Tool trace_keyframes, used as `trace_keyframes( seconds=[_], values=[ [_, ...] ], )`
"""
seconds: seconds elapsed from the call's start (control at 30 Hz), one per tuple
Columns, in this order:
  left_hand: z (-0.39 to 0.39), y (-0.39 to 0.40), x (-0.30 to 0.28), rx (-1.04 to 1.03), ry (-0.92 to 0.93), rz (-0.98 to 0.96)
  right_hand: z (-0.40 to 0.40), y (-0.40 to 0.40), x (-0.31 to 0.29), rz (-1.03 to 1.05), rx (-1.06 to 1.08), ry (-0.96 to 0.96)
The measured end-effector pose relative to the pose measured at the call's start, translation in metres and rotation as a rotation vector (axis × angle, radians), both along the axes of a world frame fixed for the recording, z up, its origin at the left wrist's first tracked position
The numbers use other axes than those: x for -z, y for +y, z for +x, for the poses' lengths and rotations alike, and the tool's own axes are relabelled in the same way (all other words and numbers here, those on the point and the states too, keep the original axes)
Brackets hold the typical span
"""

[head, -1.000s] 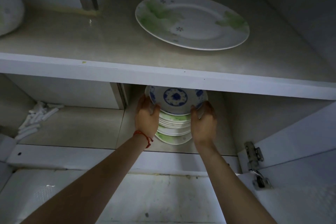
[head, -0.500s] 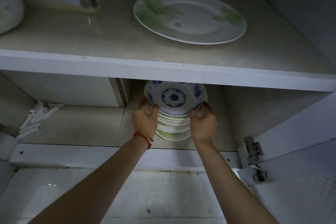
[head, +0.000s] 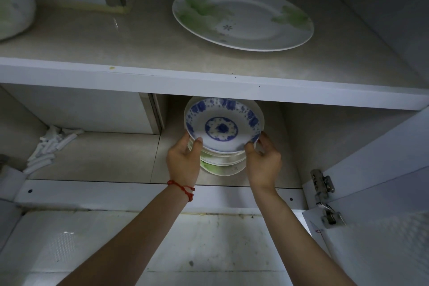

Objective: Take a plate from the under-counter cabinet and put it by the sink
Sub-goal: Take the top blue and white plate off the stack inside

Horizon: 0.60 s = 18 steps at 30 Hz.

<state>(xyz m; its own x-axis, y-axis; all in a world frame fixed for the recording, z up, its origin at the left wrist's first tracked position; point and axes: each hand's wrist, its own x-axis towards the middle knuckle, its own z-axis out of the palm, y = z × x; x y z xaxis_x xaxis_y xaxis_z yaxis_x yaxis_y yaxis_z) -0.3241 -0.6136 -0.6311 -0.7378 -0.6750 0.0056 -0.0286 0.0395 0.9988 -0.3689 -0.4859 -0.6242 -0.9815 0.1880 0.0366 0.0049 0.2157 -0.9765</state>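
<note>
A white plate with a blue flower pattern [head: 224,126] is tilted up toward me in the lower compartment of the cabinet, just under the shelf's front edge. My left hand [head: 184,162] grips its left rim and my right hand [head: 263,161] grips its right rim. Below it lies a stack of white plates with green marks [head: 222,165] on the cabinet floor. The back part of the stack is hidden by the held plate.
A large oval plate with green leaves [head: 242,17] lies on the upper shelf [head: 139,76]. Several white tubes [head: 50,147] lie at the lower left. The open cabinet door with its hinge [head: 323,189] stands at the right. A white rounded container [head: 14,11] sits at upper left.
Both hands have lifted the blue-patterned plate off the stack and tilted it up, so its whole face now shows. The view has shifted slightly.
</note>
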Motion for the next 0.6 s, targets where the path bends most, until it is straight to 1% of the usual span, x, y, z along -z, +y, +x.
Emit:
trace_keyframes(
  seconds=[0.1, 0.27, 0.43, 0.6],
  values=[
    [0.005, 0.002, -0.002, -0.01, 0.029, 0.06, 0.006, 0.003, 0.0, -0.039, -0.015, 0.007],
    [0.008, 0.0, -0.005, 0.004, 0.067, 0.315, 0.01, 0.005, 0.0, -0.067, -0.031, 0.01],
    [0.01, -0.003, -0.007, 0.018, 0.048, 0.458, 0.009, 0.008, 0.001, -0.089, -0.017, -0.047],
    [0.015, -0.013, -0.008, 0.157, 0.021, 0.453, 0.003, 0.014, 0.001, -0.121, -0.017, -0.065]
  ],
)
